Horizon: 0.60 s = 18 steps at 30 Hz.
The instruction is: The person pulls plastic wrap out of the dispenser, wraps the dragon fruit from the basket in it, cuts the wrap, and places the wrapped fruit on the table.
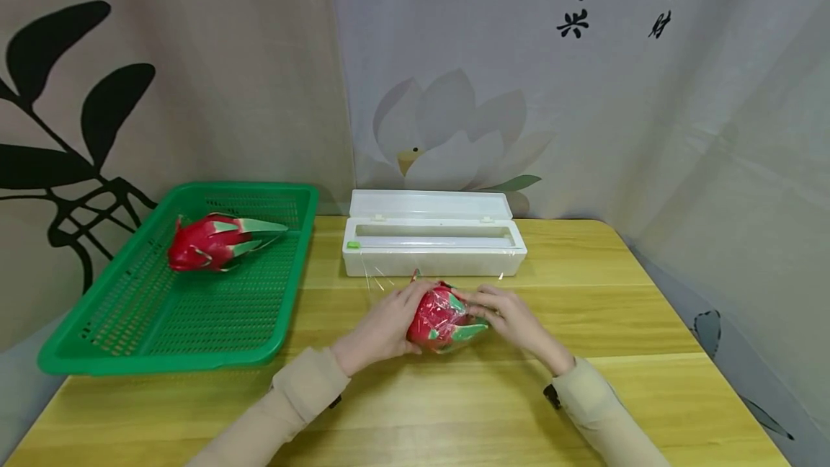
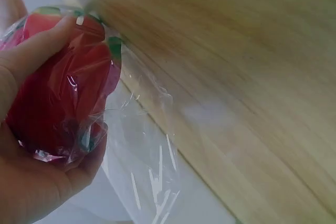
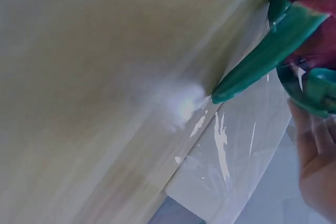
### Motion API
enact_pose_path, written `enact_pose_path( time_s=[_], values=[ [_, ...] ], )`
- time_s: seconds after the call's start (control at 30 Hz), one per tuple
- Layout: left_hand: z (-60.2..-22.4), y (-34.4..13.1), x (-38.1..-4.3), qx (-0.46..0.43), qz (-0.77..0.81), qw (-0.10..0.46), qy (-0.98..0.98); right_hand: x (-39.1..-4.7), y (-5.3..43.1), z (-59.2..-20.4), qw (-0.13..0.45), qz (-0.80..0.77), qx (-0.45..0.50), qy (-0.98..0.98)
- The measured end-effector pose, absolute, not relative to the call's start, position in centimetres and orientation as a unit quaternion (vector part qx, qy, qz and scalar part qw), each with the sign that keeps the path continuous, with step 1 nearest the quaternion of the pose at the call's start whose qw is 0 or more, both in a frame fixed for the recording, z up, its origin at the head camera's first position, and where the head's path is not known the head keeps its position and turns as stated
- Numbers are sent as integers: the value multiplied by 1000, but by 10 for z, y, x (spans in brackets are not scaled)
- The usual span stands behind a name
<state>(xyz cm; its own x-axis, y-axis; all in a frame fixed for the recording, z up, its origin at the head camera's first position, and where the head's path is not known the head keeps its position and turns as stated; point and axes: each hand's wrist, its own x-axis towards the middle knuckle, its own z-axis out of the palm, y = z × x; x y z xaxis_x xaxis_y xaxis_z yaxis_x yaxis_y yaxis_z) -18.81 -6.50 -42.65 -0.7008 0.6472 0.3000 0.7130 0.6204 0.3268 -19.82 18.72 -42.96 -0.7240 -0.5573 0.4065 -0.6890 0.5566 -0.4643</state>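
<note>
A red dragon fruit with green scales is partly covered in shiny cling film, just in front of a white film dispenser box. Around its left side my left hand is curled, thumb and fingers gripping fruit and film, as the left wrist view also shows. The fingers of my right hand touch the fruit's right side, fairly straight in the right wrist view. Clear film stretches between fruit and box. A long green scale sticks out on the right.
At the left stands a green plastic basket with a second dragon fruit in it. The dispenser's lid is raised, and a small green slider sits at its left end. A printed cloth hangs behind the wooden table.
</note>
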Motion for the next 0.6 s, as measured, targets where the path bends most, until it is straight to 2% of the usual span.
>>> enact_pose_path(
  time_s=[0.37, 0.6],
  values=[
    [-428, -67, -205, -335, -248, 63, -907, -219, 186, -426, 3, 361, 311, -879],
    [-429, -69, -212, -321, -247, 52, -913, -230, 187, -427, -40, 374, 293, -879]
  ],
)
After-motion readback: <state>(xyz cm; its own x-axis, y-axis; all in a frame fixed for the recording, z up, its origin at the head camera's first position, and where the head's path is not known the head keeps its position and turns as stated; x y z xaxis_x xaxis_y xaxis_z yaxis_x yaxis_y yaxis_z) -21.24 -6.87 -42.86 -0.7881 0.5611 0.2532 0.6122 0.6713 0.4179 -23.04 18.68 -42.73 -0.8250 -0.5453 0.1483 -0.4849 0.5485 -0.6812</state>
